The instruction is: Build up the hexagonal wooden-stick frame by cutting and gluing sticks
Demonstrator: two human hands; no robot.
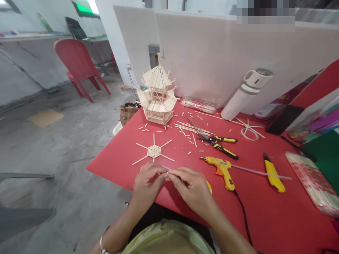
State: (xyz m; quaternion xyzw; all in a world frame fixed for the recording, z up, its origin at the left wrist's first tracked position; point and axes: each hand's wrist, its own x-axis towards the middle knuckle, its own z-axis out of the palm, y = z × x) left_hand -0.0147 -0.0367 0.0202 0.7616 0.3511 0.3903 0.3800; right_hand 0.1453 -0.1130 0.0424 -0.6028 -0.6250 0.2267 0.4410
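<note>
Above the front edge of the red table, my left hand (148, 180) and my right hand (189, 183) meet with thumbs and forefingers pinched together. A small whitish bit shows between the fingertips, too small to name. Just beyond my left hand lies a star-shaped frame (154, 151) of thin wooden sticks, with several spokes and a webbed centre. To the right of my right hand rests a yellow glue gun (221, 167) on its side, a clear glue stick (259, 171) projecting from its back. My right hand partly covers a round yellow object (209, 186).
A stick-built pagoda (159, 95) stands at the back left. Cut sticks (193, 127) lie scattered near black-and-yellow cutters (221, 144). Rightward are a yellow utility knife (273, 174), a bag of sticks (312, 181), a leaning white bottle (245, 93) and another stick star (247, 125).
</note>
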